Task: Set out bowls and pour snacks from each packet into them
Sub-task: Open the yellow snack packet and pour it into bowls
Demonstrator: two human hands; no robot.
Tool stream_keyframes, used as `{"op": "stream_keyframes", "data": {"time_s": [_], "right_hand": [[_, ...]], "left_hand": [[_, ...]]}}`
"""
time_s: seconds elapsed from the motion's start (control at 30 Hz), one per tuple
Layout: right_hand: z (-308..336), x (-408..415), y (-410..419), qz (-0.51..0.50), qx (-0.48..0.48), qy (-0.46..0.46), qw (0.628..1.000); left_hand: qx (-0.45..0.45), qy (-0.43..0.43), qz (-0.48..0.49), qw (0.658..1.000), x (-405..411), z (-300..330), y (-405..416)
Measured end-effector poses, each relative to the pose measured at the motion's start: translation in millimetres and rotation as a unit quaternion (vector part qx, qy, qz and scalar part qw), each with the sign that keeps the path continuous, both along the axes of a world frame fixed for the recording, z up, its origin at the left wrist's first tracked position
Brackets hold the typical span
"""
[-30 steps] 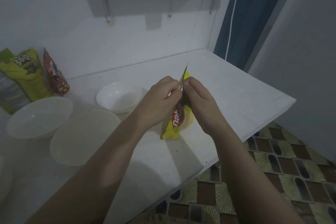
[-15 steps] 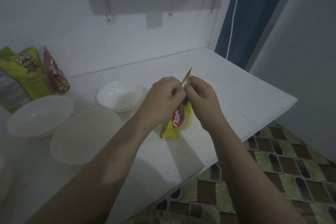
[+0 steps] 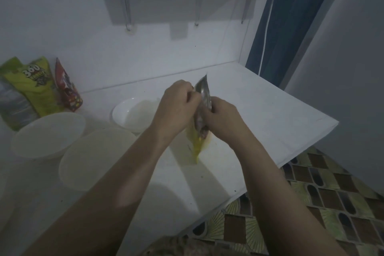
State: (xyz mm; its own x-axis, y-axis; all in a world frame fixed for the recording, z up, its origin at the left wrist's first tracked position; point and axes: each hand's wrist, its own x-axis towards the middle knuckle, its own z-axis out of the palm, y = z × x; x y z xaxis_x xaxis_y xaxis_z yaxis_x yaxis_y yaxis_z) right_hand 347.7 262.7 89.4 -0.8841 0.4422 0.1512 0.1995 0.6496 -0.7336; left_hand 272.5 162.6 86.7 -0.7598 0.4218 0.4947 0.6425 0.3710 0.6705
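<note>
Because the snack has to come out before anything can be poured, both hands are clamped on the top of the yellow packet (image 3: 199, 131), held upright just above the counter (image 3: 270, 114) with its lower corner close to the surface. The left hand (image 3: 176, 108) pinches one side of the mouth, fingers curled tight with the knuckles up; the right hand (image 3: 222, 118) grips the other side, a little lower and nearer the body. Between them the silver inside of the packet shows, so I judge the seal is being pulled apart and is at least partly open. Both forearms reach forward from the bottom edge of the view and meet at the packet, wrists bent slightly inward.

Three white bowls stand ready to the left of the left hand: a small bowl (image 3: 135, 114) just beyond its wrist, a wide bowl (image 3: 97, 158) under the left forearm, and another bowl (image 3: 47, 135) further left. All look empty. Further left again, two more packets, a green one (image 3: 35, 85) and a red one (image 3: 68, 91), lean against the wall, presumably waiting their turn.
</note>
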Motion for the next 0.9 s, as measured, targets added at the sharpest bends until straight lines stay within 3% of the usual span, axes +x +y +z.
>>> {"op": "stream_keyframes", "data": {"time_s": [0.17, 0.27, 0.33, 0.43, 0.63, 0.9], "right_hand": [[16.2, 7.6, 13.8, -0.081, 0.039, 0.077, 0.993], [27.4, 9.5, 5.3, -0.084, 0.072, 0.111, 0.988], [27.5, 6.9, -2.7, -0.081, 0.066, 0.13, 0.986], [27.3, 4.9, -8.3, -0.071, 0.022, 0.156, 0.985], [46.5, 0.5, -41.0, 0.044, -0.052, 0.213, 0.975], [72.3, -34.8, -127.2, 0.208, -0.098, 0.235, 0.944]], "left_hand": [[0.018, 0.025, 0.112, 0.993, -20.7, 2.7, -16.9], [0.056, 0.017, 0.091, 0.994, -13.6, 6.8, -16.7], [0.116, -0.041, 0.034, 0.992, -1.5, 9.4, -12.2], [0.246, -0.202, -0.011, 0.948, 4.5, 12.2, -13.1], [0.225, -0.358, 0.03, 0.906, -30.8, 6.7, -50.5], [0.328, -0.389, 0.089, 0.856, -100.8, 10.6, -172.6]]}}
